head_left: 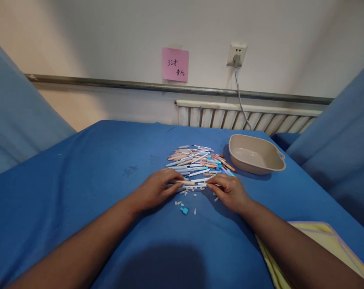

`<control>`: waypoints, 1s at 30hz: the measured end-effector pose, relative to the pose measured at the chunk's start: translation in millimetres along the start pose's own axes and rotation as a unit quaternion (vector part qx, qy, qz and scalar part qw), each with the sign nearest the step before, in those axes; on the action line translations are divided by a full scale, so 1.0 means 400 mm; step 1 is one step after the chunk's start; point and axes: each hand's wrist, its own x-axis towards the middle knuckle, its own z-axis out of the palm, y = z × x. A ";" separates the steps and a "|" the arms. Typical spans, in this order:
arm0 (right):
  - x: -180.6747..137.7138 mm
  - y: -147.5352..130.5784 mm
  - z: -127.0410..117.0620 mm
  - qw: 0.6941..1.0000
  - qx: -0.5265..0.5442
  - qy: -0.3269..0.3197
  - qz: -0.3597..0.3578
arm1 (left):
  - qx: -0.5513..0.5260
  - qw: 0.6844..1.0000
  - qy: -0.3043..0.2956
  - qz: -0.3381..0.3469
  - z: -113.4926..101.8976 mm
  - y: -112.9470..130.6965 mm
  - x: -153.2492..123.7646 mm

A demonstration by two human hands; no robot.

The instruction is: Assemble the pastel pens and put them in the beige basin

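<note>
My left hand pinches the peach-coloured barrel of a pen. The fingertips of my right hand are closed on a thin white pen refill, in line with that barrel and meeting its dark end. Whether the two parts are joined is too small to tell. Just beyond both hands lies a pile of pens in blue, peach and orange, with white refills among them. Several tiny white tips and a small turquoise piece are scattered on the blue cloth, nearer to me.
A beige plastic basin stands right of the pile on the blue-covered table. Under my right forearm is a yellow towel. Behind are a radiator, a metal rail and a plugged-in cord. Blue curtains flank both sides.
</note>
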 end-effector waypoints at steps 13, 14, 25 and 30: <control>-0.004 -0.052 0.029 0.991 0.117 0.022 0.060 | -0.077 0.996 0.005 -0.034 0.038 0.044 -0.005; -0.005 -0.055 0.032 0.988 0.136 0.028 0.068 | -0.082 0.996 0.007 -0.033 0.040 0.047 -0.005; -0.011 -0.110 0.044 0.948 0.277 0.043 0.149 | -0.127 0.991 0.018 -0.029 0.064 0.062 -0.012; -0.017 -0.127 0.035 0.950 0.267 0.020 0.160 | -0.143 0.989 0.013 -0.042 0.067 0.067 -0.011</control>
